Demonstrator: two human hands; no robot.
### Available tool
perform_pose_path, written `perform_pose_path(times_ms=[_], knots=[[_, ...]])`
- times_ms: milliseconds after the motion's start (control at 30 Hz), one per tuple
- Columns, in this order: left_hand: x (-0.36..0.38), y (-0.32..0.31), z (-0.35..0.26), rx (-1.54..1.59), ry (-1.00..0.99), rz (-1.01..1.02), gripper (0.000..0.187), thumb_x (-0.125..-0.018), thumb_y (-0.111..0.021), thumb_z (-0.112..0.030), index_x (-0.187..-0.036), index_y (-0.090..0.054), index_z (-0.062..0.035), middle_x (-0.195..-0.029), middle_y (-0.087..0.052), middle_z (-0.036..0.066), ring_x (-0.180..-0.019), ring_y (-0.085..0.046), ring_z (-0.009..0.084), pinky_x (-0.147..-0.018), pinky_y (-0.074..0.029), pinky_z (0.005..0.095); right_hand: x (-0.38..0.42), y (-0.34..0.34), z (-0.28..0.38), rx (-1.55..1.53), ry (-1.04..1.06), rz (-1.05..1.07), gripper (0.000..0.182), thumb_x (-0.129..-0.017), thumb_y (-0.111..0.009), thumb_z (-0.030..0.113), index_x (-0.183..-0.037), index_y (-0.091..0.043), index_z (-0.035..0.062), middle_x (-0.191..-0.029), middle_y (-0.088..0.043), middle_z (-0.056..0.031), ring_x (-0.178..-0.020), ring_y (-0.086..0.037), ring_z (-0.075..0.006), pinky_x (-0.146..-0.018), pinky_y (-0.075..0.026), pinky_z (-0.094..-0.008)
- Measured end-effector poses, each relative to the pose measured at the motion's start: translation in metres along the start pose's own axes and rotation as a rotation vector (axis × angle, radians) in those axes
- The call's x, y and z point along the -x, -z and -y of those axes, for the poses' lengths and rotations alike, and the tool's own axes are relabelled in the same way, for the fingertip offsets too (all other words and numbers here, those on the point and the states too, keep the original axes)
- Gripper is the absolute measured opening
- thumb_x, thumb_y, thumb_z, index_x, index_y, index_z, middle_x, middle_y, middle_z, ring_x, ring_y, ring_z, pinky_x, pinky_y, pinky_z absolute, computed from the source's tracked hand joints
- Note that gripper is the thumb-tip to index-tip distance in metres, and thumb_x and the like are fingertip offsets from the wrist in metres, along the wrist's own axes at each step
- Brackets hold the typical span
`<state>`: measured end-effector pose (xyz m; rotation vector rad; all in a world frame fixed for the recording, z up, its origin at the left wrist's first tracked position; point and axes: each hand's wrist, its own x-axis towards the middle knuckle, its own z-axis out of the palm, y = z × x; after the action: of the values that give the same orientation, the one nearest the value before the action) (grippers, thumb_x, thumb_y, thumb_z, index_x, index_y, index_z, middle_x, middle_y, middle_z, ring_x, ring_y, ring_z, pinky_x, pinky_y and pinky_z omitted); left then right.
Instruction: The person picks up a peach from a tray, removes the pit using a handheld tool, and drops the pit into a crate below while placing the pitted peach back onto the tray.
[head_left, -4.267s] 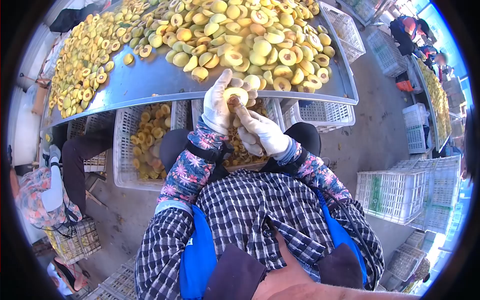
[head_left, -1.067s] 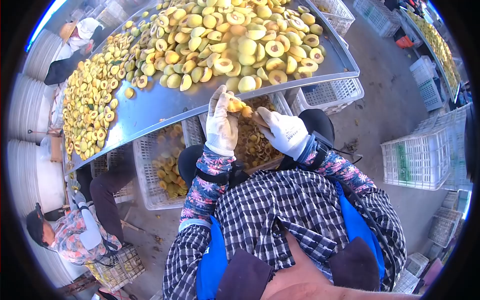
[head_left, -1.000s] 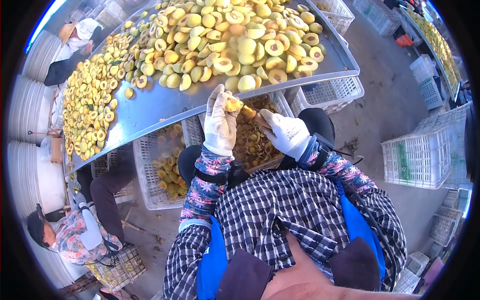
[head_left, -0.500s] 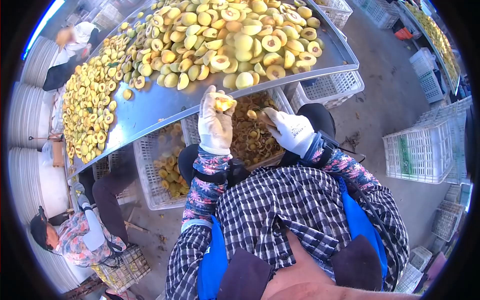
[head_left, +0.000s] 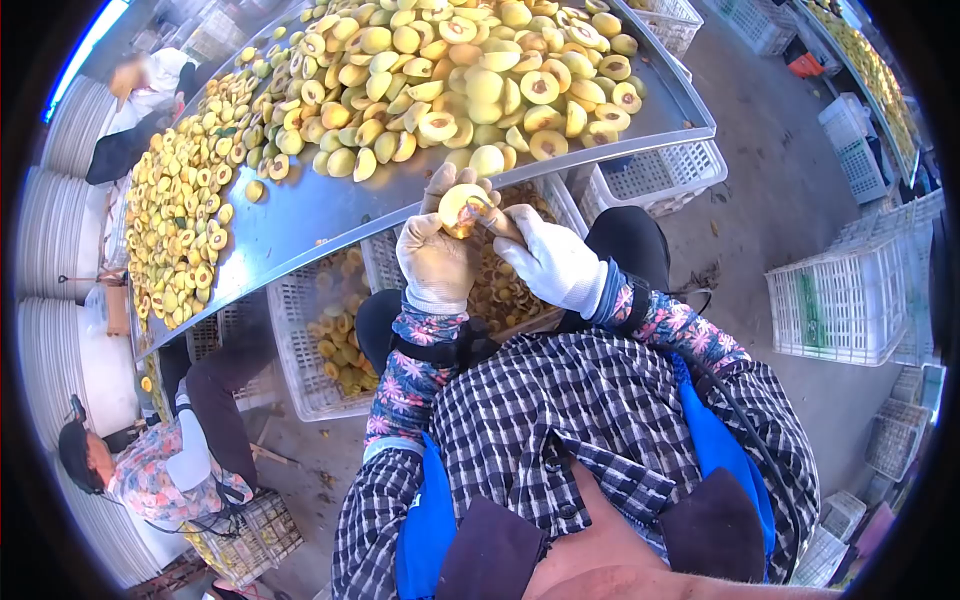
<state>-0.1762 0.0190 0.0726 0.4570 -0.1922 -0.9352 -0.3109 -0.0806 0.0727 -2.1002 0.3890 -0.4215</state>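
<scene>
A yellow peach half point(head_left: 463, 208) sits in my left hand point(head_left: 438, 262), whose gloved fingers curl around it below the table edge. My right hand point(head_left: 555, 262), also in a white glove, is closed, with its fingertips up against the cut face of the fruit. Whatever the right fingers grip is hidden. Beyond both hands, a heap of halved peaches point(head_left: 400, 95) covers much of the metal table point(head_left: 290, 222). Beneath my hands, a crate holds fruit pieces point(head_left: 500, 290).
A white crate point(head_left: 283, 345) with peach halves stands under the table at left. Another white crate point(head_left: 665, 180) is under the right corner. Larger crates point(head_left: 840, 305) are stacked at right. A co-worker point(head_left: 170, 465) sits at lower left; another person point(head_left: 150, 95) is at upper left.
My right hand has moved left and up to meet the fruit in my left hand. The left hand has turned, so the fruit's round cut face now shows. The seated co-worker's arm has shifted.
</scene>
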Motion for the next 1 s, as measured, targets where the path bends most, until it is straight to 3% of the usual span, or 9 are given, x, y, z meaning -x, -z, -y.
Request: perform_pose_path(times_ms=[200, 300, 367, 567, 600, 633, 700, 733, 1000], knots=[[-0.009, 0.006, 0.010, 0.067, 0.048, -0.166, 0.045, -0.091, -0.058, -0.049, -0.099, -0.061, -0.0042, -0.102, -0.063, 0.011, -0.100, -0.060, 0.0299, -0.094, -0.048, 0.0491, 0.007, -0.014, -0.013, 0.186, 0.094, -0.002, 0.033, -0.091, -0.059, 0.025, -0.109, -0.045, 0.0012, -0.073, -0.061, -0.0214, -0.069, -0.063, -0.0395, -0.060, -0.050, -0.0458], [-0.008, -0.004, 0.014, -0.037, 0.013, -0.266, 0.040, -0.090, -0.060, -0.046, -0.090, -0.059, -0.0060, -0.094, -0.061, 0.007, -0.093, -0.061, 0.0257, -0.088, -0.052, 0.0468, 0.010, -0.022, -0.023, 0.254, 0.362, -0.188, 0.033, -0.090, -0.059, 0.024, -0.108, -0.045, -0.0001, -0.074, -0.062, -0.0222, -0.068, -0.062, -0.0412, -0.060, -0.050, -0.0458], [-0.008, -0.004, 0.011, -0.053, 0.021, -0.277, 0.036, -0.091, -0.062, -0.042, -0.088, -0.058, -0.0066, -0.091, -0.061, 0.007, -0.091, -0.062, 0.0256, -0.085, -0.054, 0.0452, 0.006, -0.016, -0.014, 0.074, 0.054, 0.086, 0.038, -0.092, -0.057, 0.027, -0.112, -0.045, -0.0026, -0.078, -0.062, -0.0239, -0.071, -0.063, -0.0414, -0.063, -0.050, -0.0445], [-0.003, -0.007, 0.005, -0.169, 0.185, -0.257, 0.037, -0.092, -0.059, -0.043, -0.081, -0.057, -0.0081, -0.090, -0.061, 0.008, -0.085, -0.065, 0.0298, -0.076, -0.056, 0.0460, 0.004, -0.011, -0.017, -0.184, 0.102, 0.336, 0.043, -0.096, -0.050, 0.033, -0.117, -0.044, -0.0038, -0.088, -0.063, -0.0266, -0.082, -0.063, -0.0410, -0.074, -0.049, -0.0427], [-0.005, -0.007, 0.005, -0.216, 0.199, -0.274, 0.039, -0.092, -0.058, -0.045, -0.078, -0.058, -0.0095, -0.089, -0.061, 0.008, -0.083, -0.066, 0.0302, -0.073, -0.057, 0.0455, 0.002, -0.009, -0.016, -0.276, 0.128, 0.342, 0.040, -0.097, -0.049, 0.035, -0.117, -0.046, 0.0001, -0.077, -0.062, -0.0175, -0.064, -0.062, -0.0308, -0.059, -0.049, -0.0370], [-0.006, -0.006, 0.004, -0.217, 0.203, -0.276, 0.039, -0.092, -0.058, -0.045, -0.078, -0.058, -0.0095, -0.089, -0.061, 0.008, -0.083, -0.066, 0.0302, -0.073, -0.057, 0.0455, 0.004, -0.007, -0.015, -0.279, 0.124, 0.341, 0.040, -0.097, -0.049, 0.035, -0.117, -0.046, 0.0001, -0.077, -0.062, -0.0175, -0.064, -0.062, -0.0308, -0.059, -0.049, -0.0370], [-0.009, -0.005, 0.000, -0.194, 0.265, -0.149, 0.039, -0.092, -0.057, -0.048, -0.079, -0.058, -0.0107, -0.090, -0.062, 0.008, -0.083, -0.066, 0.0294, -0.074, -0.057, 0.0460, 0.005, -0.003, -0.013, -1.046, -0.325, 0.626, 0.037, -0.098, -0.050, 0.038, -0.114, -0.050, 0.0046, -0.065, -0.052, -0.0053, -0.047, -0.049, -0.0156, -0.042, -0.038, -0.0275], [-0.011, -0.002, 0.001, -0.179, 0.270, -0.124, 0.039, -0.092, -0.057, -0.048, -0.079, -0.057, -0.0118, -0.090, -0.062, 0.007, -0.084, -0.066, 0.0287, -0.074, -0.057, 0.0452, 0.007, 0.000, 0.002, -1.122, -0.473, 0.539, 0.035, -0.097, -0.051, 0.040, -0.112, -0.051, 0.0082, -0.060, -0.042, 0.0019, -0.042, -0.035, -0.0065, -0.036, -0.026, -0.0208], [-0.011, -0.006, 0.008, -0.245, 0.130, -0.283, 0.039, -0.093, -0.056, -0.047, -0.079, -0.054, -0.0104, -0.088, -0.060, 0.008, -0.081, -0.066, 0.0282, -0.070, -0.058, 0.0428, 0.009, -0.006, -0.012, -1.199, -0.392, 0.491, 0.039, -0.098, -0.050, 0.041, -0.116, -0.048, 0.0076, -0.059, -0.046, 0.0015, -0.040, -0.040, -0.0071, -0.035, -0.029, -0.0203]])
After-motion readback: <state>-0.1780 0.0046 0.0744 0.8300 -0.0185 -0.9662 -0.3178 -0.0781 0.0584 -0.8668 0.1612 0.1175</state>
